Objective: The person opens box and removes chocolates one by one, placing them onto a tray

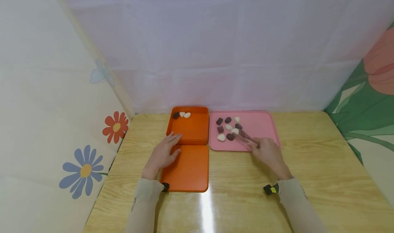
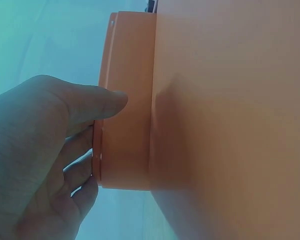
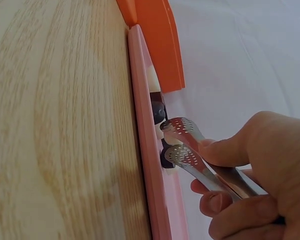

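Note:
My right hand (image 1: 268,153) grips metal tongs (image 3: 202,162) with perforated ends. The tongs' ends stand apart beside a white egg-shaped piece (image 1: 235,131) on the pink tray (image 1: 261,123); I cannot tell whether they touch it. Around it lie several dark and white pieces that look like chocolates, among them a dark square block (image 1: 220,129) and a dark oval (image 1: 230,137). My left hand (image 1: 162,154) rests at the front left corner of the orange box (image 1: 194,128), thumb across its front wall. One dark piece (image 1: 176,115) and two white pieces (image 1: 187,115) sit along the box's back.
A flat orange lid (image 1: 187,169) lies on the wooden table (image 1: 240,199) in front of the box. The pink tray stands right beside the box. A pale cloth (image 1: 215,55) hangs behind, and flower-printed sheets stand at left and right.

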Demonstrator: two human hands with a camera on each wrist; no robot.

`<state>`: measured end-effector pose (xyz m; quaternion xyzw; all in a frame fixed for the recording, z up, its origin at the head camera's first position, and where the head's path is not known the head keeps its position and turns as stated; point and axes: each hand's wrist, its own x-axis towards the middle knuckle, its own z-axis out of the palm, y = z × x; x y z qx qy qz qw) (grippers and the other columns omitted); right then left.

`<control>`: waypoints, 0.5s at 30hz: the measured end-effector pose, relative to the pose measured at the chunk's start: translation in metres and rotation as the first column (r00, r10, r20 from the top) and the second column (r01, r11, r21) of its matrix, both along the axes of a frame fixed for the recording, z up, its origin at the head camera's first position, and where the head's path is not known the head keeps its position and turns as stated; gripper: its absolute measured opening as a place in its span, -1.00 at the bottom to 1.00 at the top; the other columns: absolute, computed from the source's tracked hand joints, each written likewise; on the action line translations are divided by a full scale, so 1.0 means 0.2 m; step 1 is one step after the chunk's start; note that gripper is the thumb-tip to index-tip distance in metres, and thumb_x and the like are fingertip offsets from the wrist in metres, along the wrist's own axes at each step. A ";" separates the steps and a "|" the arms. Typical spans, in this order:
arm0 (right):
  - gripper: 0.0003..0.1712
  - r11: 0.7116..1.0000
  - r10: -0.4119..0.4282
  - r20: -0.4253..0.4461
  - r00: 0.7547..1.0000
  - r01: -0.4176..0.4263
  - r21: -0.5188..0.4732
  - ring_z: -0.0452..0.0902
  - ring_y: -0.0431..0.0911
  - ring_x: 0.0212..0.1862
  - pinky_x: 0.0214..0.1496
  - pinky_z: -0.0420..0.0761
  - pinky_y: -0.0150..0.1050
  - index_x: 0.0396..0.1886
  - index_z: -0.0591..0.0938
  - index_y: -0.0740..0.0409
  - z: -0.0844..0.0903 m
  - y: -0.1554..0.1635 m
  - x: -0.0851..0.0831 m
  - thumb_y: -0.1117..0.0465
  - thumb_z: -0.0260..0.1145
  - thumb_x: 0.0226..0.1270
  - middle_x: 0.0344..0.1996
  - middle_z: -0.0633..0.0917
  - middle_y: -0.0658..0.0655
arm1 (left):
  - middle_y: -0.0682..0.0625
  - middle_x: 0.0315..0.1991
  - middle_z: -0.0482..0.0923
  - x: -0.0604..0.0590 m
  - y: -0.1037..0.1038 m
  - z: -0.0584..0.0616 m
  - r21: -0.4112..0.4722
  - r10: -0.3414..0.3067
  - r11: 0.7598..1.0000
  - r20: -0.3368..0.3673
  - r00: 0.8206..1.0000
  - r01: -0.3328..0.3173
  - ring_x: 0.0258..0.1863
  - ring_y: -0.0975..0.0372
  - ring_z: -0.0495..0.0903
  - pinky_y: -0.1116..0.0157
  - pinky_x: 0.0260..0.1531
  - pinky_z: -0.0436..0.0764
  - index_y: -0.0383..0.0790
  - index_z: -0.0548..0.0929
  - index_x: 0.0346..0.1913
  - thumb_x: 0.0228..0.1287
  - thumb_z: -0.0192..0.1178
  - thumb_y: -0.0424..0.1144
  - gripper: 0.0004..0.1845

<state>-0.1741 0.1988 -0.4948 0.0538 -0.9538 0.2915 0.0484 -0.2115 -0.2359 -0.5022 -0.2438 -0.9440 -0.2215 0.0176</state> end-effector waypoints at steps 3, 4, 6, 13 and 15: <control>-0.62 1.000 0.000 -0.001 1.000 0.000 0.012 0.44 -0.11 -0.58 -0.60 0.45 -0.28 0.13 0.79 0.30 0.00 0.00 0.00 0.14 0.37 0.51 -0.45 0.77 0.26 | -0.18 0.58 0.40 0.00 0.00 0.00 -0.002 0.001 1.000 0.000 1.000 -0.001 0.65 -0.12 0.24 -0.21 0.54 0.36 -0.25 0.43 0.59 0.49 0.37 -0.25 -0.32; -0.65 1.000 -0.001 -0.001 1.000 0.001 0.018 0.43 -0.11 -0.57 -0.59 0.44 -0.27 0.09 0.81 0.27 0.00 0.01 0.00 0.13 0.37 0.51 -0.50 0.74 0.22 | -0.17 0.58 0.40 0.00 0.00 0.00 -0.003 0.001 1.000 0.000 1.000 -0.001 0.65 -0.12 0.24 -0.21 0.54 0.36 -0.24 0.43 0.59 0.49 0.37 -0.25 -0.32; -0.72 1.000 0.004 -0.007 1.000 -0.004 0.026 0.41 -0.11 -0.58 -0.59 0.42 -0.26 -0.02 0.83 0.23 0.00 0.01 0.00 0.14 0.36 0.52 -0.60 0.65 0.13 | -0.17 0.58 0.40 0.00 0.00 0.01 -0.005 0.004 1.000 0.001 1.000 -0.004 0.65 -0.11 0.24 -0.20 0.54 0.36 -0.25 0.43 0.59 0.49 0.37 -0.25 -0.32; -0.79 0.999 0.002 -0.013 1.000 -0.002 0.044 0.45 -0.09 -0.55 -0.55 0.47 -0.23 -0.21 0.83 0.21 0.00 0.02 -0.01 0.16 0.38 0.49 -0.62 0.64 0.08 | -0.16 0.58 0.40 0.00 0.00 0.01 -0.011 0.010 1.000 0.002 1.000 -0.010 0.65 -0.11 0.24 -0.19 0.55 0.34 -0.24 0.43 0.59 0.48 0.37 -0.25 -0.32; -0.77 0.999 0.002 -0.011 1.000 -0.002 0.045 0.47 -0.08 -0.55 -0.56 0.49 -0.23 -0.16 0.84 0.24 -0.01 0.02 -0.01 0.16 0.39 0.48 -0.59 0.67 0.12 | -0.17 0.58 0.40 0.00 0.00 0.00 -0.012 0.009 1.000 -0.001 1.000 -0.009 0.65 -0.11 0.24 -0.19 0.55 0.34 -0.24 0.43 0.59 0.48 0.37 -0.25 -0.31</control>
